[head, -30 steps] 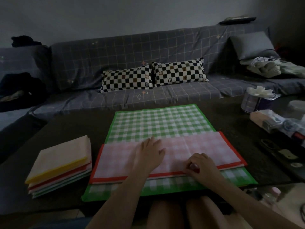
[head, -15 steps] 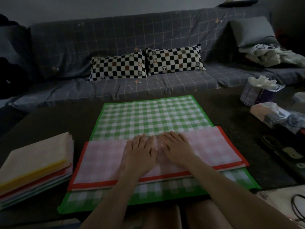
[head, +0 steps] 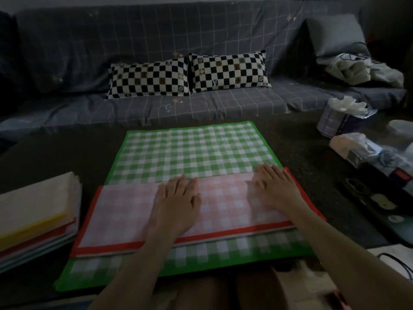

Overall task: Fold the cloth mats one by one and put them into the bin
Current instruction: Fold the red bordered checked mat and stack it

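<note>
A red-bordered pink checked mat, folded in half lengthwise, lies on a spread green checked mat on the dark table. My left hand lies flat on the middle of the pink mat with straight fingers. My right hand presses flat on the mat's right part, fingertips at its far folded edge. A stack of folded mats, yellow on top, sits at the left. No bin is in view.
A grey checked sofa with two black-and-white pillows stands behind the table. A tissue holder, wrapped packets and a dark tray crowd the table's right side. My knees are below the near edge.
My right hand went from the pink mat's near edge to beside my left hand, then slid right along the mat. My left hand stayed flat near the middle.
</note>
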The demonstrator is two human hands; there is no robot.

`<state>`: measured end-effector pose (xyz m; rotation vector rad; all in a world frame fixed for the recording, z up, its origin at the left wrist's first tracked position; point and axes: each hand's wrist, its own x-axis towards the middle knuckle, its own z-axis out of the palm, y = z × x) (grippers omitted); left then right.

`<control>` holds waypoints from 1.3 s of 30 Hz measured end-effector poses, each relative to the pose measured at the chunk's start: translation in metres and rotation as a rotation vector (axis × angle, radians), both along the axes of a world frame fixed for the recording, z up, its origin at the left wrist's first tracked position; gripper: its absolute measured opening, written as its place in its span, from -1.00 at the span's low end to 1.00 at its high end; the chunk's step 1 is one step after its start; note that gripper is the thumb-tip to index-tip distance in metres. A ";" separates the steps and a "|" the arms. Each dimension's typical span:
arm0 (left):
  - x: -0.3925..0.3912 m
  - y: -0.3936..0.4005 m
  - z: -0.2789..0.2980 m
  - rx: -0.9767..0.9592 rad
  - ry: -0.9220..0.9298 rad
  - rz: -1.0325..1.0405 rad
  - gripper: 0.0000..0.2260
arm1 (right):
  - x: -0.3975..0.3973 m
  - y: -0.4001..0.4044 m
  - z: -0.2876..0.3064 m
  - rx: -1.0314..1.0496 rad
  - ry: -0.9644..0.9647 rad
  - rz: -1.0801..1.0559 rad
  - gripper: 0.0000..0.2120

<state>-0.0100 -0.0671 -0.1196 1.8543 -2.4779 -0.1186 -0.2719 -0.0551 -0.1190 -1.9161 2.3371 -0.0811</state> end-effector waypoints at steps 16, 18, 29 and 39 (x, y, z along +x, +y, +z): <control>0.021 0.001 0.001 -0.040 0.015 -0.017 -0.39 | 0.124 -0.010 -0.012 -0.118 0.003 0.349 -0.14; 0.047 -0.005 0.002 -0.008 0.010 0.020 -0.49 | 0.124 -0.010 -0.010 -0.084 0.049 0.352 -0.24; 0.127 -0.008 0.012 0.089 -0.021 0.171 -0.51 | 0.125 -0.007 -0.002 -0.019 0.098 0.332 -0.05; 0.133 -0.048 0.058 0.297 -0.007 0.104 -0.51 | 0.169 0.014 0.016 -0.005 -0.136 0.470 -0.42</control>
